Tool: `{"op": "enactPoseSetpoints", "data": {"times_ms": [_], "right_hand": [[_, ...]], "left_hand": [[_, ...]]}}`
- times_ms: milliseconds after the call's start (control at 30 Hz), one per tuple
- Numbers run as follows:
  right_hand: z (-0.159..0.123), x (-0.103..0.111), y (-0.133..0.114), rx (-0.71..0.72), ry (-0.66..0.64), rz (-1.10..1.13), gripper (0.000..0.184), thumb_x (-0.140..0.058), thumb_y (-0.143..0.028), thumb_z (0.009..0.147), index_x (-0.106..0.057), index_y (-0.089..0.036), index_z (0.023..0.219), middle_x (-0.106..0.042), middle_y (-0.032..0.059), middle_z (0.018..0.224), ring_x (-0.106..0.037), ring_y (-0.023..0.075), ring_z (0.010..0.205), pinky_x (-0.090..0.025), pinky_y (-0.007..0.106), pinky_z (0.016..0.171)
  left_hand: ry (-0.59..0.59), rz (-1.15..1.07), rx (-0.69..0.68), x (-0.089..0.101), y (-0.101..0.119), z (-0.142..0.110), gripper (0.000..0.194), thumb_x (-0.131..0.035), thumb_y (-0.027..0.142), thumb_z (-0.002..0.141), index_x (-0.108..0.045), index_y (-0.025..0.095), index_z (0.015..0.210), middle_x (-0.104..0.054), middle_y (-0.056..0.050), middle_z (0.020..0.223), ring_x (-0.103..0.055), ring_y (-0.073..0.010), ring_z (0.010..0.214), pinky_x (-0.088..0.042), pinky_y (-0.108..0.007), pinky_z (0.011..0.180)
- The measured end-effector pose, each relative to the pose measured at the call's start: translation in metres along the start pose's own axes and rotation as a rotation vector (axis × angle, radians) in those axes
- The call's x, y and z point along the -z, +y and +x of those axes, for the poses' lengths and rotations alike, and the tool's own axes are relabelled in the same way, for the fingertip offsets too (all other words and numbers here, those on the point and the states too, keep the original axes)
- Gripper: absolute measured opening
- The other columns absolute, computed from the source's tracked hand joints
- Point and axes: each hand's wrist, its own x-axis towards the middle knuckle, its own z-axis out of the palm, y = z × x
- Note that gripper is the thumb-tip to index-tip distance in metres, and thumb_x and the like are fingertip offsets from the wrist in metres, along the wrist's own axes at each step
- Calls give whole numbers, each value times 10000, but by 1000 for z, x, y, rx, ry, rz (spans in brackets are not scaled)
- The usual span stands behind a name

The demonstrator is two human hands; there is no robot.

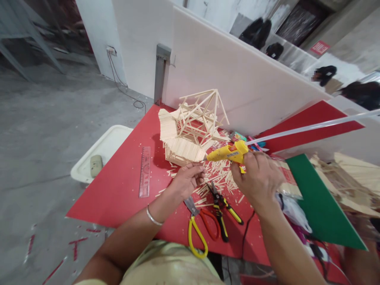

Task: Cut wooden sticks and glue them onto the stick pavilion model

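In my right hand (257,172) is a yellow hot glue gun (227,152) with a long clear glue stick (311,126) sticking out of its back. Its nozzle points left, close to the near edge of a model building (184,150) made of thin wooden sticks. My left hand (191,176) is closed in a pinch just below the nozzle, by the model's edge; whatever sits between the fingertips is too small to make out. The model has slatted lower roofs and an open, pointed frame on top. Many loose short sticks (221,174) lie around it.
On the red board (118,198) lie a clear ruler (145,172), scissors (197,225) with red and yellow handles, and black-and-yellow pliers (221,209). A green board (320,202) and a plastic bag (297,213) are at right. A white partition (231,87) stands behind; a white tub (80,162) sits left.
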Motion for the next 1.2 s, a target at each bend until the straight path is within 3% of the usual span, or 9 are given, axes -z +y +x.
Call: {"op": "enactPoseSetpoints", "data": {"times_ms": [400, 667, 967, 1200], "right_hand": [[1, -6, 5, -34, 41, -75, 276, -560, -349, 838, -624, -160, 1028, -638, 104, 899, -556, 223, 790, -393, 317, 697], [-2, -3, 7, -50, 22, -52, 276, -541, -357, 853, -616, -154, 1024, -642, 119, 913, -581, 254, 869, -425, 340, 744], [-3, -1, 4, -47, 82, -34, 238, -559, -338, 847, -621, -160, 991, -644, 106, 908, -573, 227, 819, -419, 319, 704], [-7, -8, 3, -71, 42, 45, 261, -543, -307, 830, -626, -163, 1032, -631, 118, 949, -553, 239, 859, -405, 332, 713]], "left_hand": [[-43, -19, -24, -3, 0, 3, 231, -817, 184, 672, -654, 112, 819, -669, -21, 694, -610, -79, 596, -473, -178, 551], [24, -14, -39, -16, 6, 5, 218, -837, 195, 635, -656, 94, 701, -644, -16, 636, -583, -61, 560, -453, -159, 517], [68, -43, -50, -15, 8, 9, 180, -810, 146, 655, -660, 95, 740, -666, -22, 678, -599, -62, 588, -471, -158, 539], [88, -32, -35, -20, 13, 6, 164, -790, 137, 654, -652, 104, 735, -667, -30, 680, -599, -73, 594, -470, -173, 547]]}}
